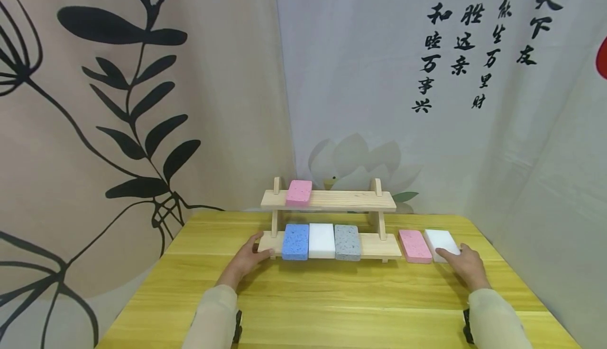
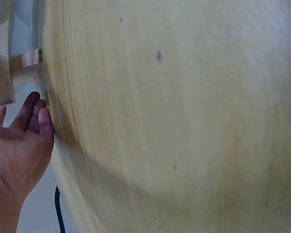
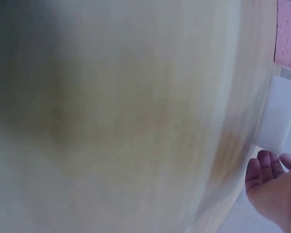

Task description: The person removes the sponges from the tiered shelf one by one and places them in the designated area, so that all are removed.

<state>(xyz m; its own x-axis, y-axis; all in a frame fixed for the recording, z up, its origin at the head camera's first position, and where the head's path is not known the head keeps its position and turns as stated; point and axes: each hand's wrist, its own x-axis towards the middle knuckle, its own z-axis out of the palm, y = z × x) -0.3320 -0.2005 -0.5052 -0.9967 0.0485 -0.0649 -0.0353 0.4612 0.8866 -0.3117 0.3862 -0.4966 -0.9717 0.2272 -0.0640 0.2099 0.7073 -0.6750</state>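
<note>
At the left end of the two-tier wooden rack point(image 1: 374, 246), my left hand point(image 1: 247, 257) grips the lower board, thumb in front and fingers around the end. The left wrist view shows that hand point(image 2: 22, 145) beside the board's end point(image 2: 5, 90). My right hand point(image 1: 467, 267) pinches the right edge of a white sponge point(image 1: 441, 243) on the table, its thumb over the top. In the right wrist view the fingers curl by the white sponge's point(image 3: 279, 114) corner. Just left of it lies a pink sponge point(image 1: 415, 246).
On the lower board sit a blue sponge point(image 1: 296, 242), another white sponge point(image 1: 321, 241) and a grey sponge point(image 1: 348, 242). A second pink sponge point(image 1: 299, 193) is on the upper board point(image 1: 341, 199). Printed curtains point(image 1: 351, 75) hang behind the wooden table point(image 1: 351, 296).
</note>
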